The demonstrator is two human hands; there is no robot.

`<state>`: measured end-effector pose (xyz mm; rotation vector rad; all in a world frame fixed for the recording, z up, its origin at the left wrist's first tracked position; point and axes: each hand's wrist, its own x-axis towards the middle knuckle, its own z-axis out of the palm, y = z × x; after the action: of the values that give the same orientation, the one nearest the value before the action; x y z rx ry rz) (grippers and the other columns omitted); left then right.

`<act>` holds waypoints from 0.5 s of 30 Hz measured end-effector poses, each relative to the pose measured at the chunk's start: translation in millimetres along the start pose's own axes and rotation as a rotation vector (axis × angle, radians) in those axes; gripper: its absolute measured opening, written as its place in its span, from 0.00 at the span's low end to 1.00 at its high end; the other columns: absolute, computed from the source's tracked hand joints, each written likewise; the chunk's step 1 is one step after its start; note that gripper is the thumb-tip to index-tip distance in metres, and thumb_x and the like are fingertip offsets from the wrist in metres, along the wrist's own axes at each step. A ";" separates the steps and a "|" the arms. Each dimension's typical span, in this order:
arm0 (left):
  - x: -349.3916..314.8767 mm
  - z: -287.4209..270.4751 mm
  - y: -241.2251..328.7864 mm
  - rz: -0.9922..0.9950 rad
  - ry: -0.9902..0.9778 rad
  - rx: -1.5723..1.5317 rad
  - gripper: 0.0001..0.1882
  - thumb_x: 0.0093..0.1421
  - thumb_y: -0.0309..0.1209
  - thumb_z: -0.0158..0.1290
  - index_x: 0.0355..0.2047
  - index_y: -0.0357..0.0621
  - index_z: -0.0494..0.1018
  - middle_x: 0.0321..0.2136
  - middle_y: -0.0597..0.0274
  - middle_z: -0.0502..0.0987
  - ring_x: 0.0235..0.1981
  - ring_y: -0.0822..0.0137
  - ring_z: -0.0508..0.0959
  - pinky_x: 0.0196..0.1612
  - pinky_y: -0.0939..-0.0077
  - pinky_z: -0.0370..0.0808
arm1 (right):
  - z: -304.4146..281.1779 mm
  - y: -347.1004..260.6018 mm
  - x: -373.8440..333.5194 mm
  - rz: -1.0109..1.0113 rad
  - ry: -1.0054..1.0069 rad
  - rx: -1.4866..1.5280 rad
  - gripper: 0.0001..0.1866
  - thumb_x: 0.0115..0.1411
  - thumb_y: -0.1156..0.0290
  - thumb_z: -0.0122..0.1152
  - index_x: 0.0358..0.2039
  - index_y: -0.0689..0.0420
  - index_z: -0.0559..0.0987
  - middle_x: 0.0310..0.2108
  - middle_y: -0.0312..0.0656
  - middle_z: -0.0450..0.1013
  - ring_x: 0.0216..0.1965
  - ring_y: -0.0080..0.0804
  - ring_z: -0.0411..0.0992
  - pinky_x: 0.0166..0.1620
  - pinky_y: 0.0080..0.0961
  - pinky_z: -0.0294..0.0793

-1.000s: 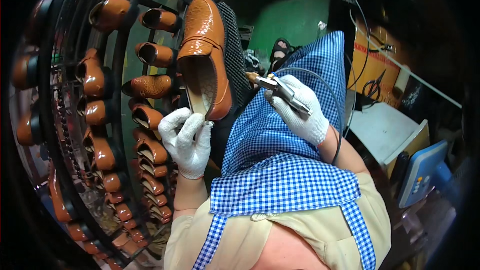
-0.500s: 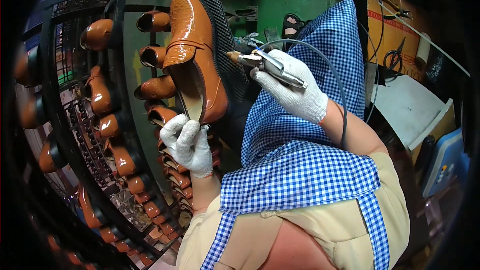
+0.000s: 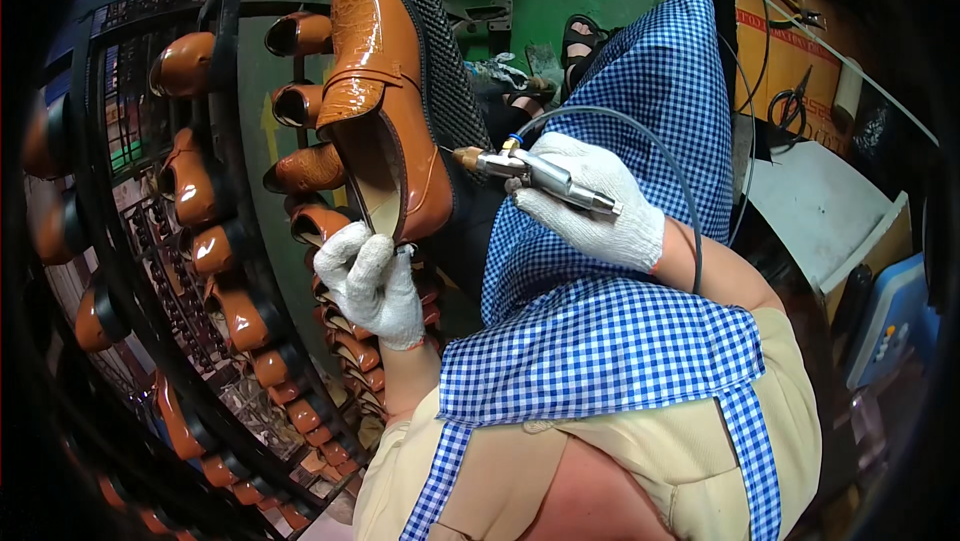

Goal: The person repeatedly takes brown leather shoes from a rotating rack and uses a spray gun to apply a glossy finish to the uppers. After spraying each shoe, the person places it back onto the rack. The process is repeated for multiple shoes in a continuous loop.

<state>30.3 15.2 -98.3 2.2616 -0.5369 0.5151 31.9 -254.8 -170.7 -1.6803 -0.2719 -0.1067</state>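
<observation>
A glossy brown leather loafer (image 3: 425,166) hangs upright with its toe pointing away from me and its opening toward the left. At its heel, my left hand (image 3: 372,281) in a white knit glove pinches the rim between thumb and fingers. My gloved right hand (image 3: 600,206) is closed around a silver hose-fed hand tool (image 3: 550,179) with a brass-coloured nozzle. The nozzle points left at the shoe's side near the heel, close to it; whether it touches I cannot tell. A grey hose (image 3: 655,156) loops from the tool back over my right wrist.
To the left, a dark metal rack (image 3: 120,231) carries several rows of brown shoes (image 3: 240,311). A blue checked apron (image 3: 600,351) covers my lap. On the right are scissors (image 3: 790,111), a cardboard box (image 3: 770,51), a white board (image 3: 815,206) and a blue device (image 3: 890,316).
My right hand and the tool have shifted slightly down and right. The shoe has moved slightly up and left, with my left hand keeping its pinch at the heel.
</observation>
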 end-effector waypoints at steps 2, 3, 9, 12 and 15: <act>0.7 0.4 -0.4 0.020 0.000 0.005 0.18 0.56 0.21 0.69 0.47 0.46 0.82 0.48 0.56 0.73 0.49 0.58 0.77 0.50 0.68 0.76 | 1.5 -0.5 1.9 -0.004 -0.018 -0.014 0.10 0.64 0.63 0.67 0.40 0.55 0.83 0.32 0.44 0.74 0.31 0.42 0.77 0.34 0.34 0.78; 1.4 0.7 -0.6 0.030 0.000 0.007 0.18 0.56 0.21 0.69 0.47 0.46 0.82 0.48 0.56 0.73 0.49 0.58 0.77 0.50 0.68 0.76 | 1.9 -1.7 2.9 -0.001 -0.014 -0.017 0.10 0.65 0.63 0.67 0.40 0.55 0.83 0.32 0.43 0.74 0.31 0.42 0.77 0.34 0.34 0.77; 17.4 -7.0 6.2 0.095 -0.110 0.094 0.19 0.54 0.18 0.69 0.46 0.44 0.83 0.47 0.56 0.74 0.48 0.59 0.77 0.50 0.69 0.77 | 1.5 -6.6 5.4 -0.020 -0.034 -0.067 0.09 0.64 0.63 0.67 0.37 0.55 0.83 0.30 0.42 0.74 0.29 0.40 0.76 0.33 0.33 0.77; 24.4 -11.1 11.8 0.116 -0.181 0.129 0.20 0.51 0.16 0.69 0.45 0.44 0.83 0.46 0.55 0.77 0.46 0.58 0.79 0.48 0.69 0.78 | -7.7 -10.2 -0.2 0.018 -0.076 -0.054 0.09 0.64 0.63 0.67 0.36 0.54 0.82 0.29 0.42 0.74 0.28 0.41 0.76 0.32 0.33 0.76; 45.1 -12.6 24.8 0.213 -0.295 0.179 0.23 0.48 0.15 0.69 0.46 0.44 0.83 0.42 0.55 0.80 0.41 0.58 0.82 0.43 0.69 0.80 | -17.2 -13.5 -9.6 0.038 -0.131 -0.084 0.09 0.64 0.63 0.67 0.34 0.55 0.82 0.29 0.43 0.75 0.28 0.41 0.76 0.32 0.33 0.76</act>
<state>52.5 -1.2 -53.0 2.4837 -0.9198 0.3441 21.0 -271.5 -157.7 -1.7780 -0.3377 0.0215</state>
